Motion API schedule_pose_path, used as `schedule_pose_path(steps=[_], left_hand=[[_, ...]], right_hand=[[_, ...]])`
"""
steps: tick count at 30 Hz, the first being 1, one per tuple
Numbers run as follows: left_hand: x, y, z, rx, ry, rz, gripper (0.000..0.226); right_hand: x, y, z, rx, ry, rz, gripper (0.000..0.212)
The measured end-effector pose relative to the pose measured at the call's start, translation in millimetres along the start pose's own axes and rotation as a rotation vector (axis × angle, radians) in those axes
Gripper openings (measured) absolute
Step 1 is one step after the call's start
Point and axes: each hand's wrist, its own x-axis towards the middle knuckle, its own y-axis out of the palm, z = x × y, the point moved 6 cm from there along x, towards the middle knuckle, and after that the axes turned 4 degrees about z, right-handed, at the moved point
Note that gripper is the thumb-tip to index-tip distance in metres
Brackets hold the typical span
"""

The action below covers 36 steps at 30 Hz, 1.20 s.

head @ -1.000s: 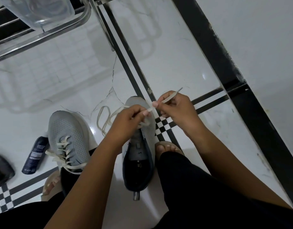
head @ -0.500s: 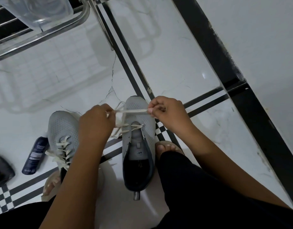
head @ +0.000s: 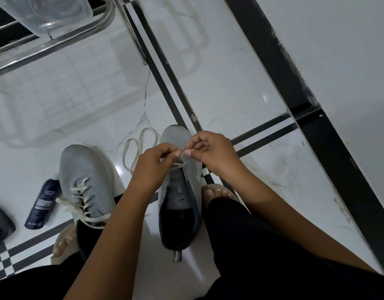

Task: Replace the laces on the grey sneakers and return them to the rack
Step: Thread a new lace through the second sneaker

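Note:
Two grey sneakers stand on the white floor. The left sneaker (head: pixel 85 182) has cream laces threaded through its eyelets, their ends loose. The right sneaker (head: pixel 179 191) has one lace crossing at its lowest eyelets. Over its toe, my left hand (head: pixel 156 163) and my right hand (head: pixel 210 152) meet, and both pinch the end of the cream lace (head: pixel 182 153) between thumb and fingertip. The slack of this lace (head: pixel 139 146) lies in loops on the floor left of the toe.
A metal rack (head: pixel 54 44) with a clear plastic tub (head: pixel 44 11) is at top left. A dark spray bottle (head: pixel 43 204) lies left of the left sneaker, with a dark object (head: pixel 0 224) at the left edge. My sandalled feet (head: pixel 217 191) flank the shoes.
My left hand, which had pulled the lace out to the left, has come back over the toe to meet my right hand. The slack now lies looped on the floor.

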Motion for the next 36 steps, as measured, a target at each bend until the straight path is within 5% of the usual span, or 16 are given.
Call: schedule_pose_path(steps=[6,9,11,27,31,33,36], left_hand=[[2.2,-0.3,20.7,0.096,-0.153,-0.125,0.008],[4.0,6.1,29.1,0.231,-0.147,-0.132,0.009],[3.2,13.1,36.0,0.379,-0.151,-0.143,0.014],[-1.8,28.5,32.3,0.608,-0.044,-0.217,0.012],[1.0,36.5,27.1,0.636,0.029,-0.204,0.011],[-0.7,37.1,26.4,0.624,0.053,-0.211,0.015],[-14.3,34.1,29.0,0.556,0.054,-0.290,0.041]], right_hand=[[0.5,6.0,-18.5,-0.003,0.169,0.037,0.005],[-7.7,27.2,-32.0,-0.243,0.290,0.239,0.037],[-9.7,34.2,-37.2,-0.228,0.314,0.280,0.039],[-7.2,29.5,-50.6,-0.031,0.352,0.262,0.038],[-7.6,28.2,-57.7,0.081,0.387,0.218,0.016],[-8.2,29.1,-61.4,0.216,0.392,0.195,0.004],[-7.2,31.1,-62.9,0.237,0.356,0.161,0.013]])
